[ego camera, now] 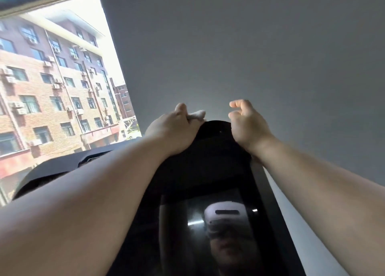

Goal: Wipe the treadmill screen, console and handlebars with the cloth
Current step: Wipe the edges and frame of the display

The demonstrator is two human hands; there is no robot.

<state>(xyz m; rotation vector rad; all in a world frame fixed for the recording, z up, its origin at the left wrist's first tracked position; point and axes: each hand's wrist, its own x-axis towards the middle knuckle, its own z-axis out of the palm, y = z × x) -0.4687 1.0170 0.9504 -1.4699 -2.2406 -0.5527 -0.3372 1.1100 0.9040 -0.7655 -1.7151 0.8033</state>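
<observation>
Cloth, a small soft white rag (198, 114), was bunched in the left hand (175, 129), fingers curled round it, right on the top edge of the tall glossy black treadmill console (214, 134). It looked light and floppy, so probably best kept wadded up for firm contact. Right hand (248, 125) sat at the other corner, fingers loosely curled, gripping nothing. Dark glass screen (187, 234) sat below.
</observation>
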